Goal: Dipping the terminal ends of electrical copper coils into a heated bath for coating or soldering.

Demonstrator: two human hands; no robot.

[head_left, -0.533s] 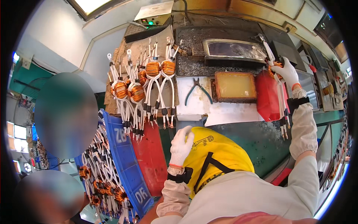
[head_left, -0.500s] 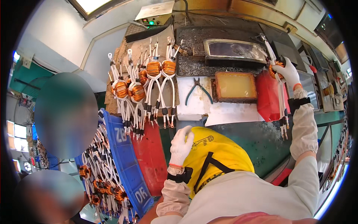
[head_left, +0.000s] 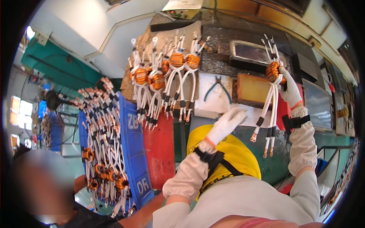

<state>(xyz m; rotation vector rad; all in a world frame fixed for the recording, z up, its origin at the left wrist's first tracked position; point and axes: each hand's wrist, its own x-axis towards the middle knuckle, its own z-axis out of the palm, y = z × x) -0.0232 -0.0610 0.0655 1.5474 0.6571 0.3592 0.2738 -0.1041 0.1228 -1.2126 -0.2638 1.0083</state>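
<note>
My gloved right hand (head_left: pixel 291 88) grips a copper-wound toroidal coil (head_left: pixel 273 72) at its right side, holding it up over the right part of the bench. White leads with black sleeves and metal lugs hang below the coil, and more lugged leads stick up above it. My gloved left hand (head_left: pixel 231 121) holds nothing and reaches rightward over the yellow apron (head_left: pixel 228 148), its fingers stretched out toward the hanging leads but apart from them. Behind the coil lies a shallow tray with a yellowish block (head_left: pixel 251 89). Green-handled pliers (head_left: pixel 218 89) rest on white paper nearby.
Several similar coils (head_left: pixel 176 60) lie at the bench's left, their leads over the front edge. A dark-topped rectangular pot (head_left: pixel 249 51) stands behind. A blue crate (head_left: pixel 131 152) full of leaded coils is at left, beside a red panel (head_left: pixel 157 152). Another person's arm (head_left: pixel 142 212) reaches in lower left.
My right hand has brought the coil leftward and closer, away from the red thing at the bench edge. My left hand has moved right and up, its fingers extending. The head view has shifted.
</note>
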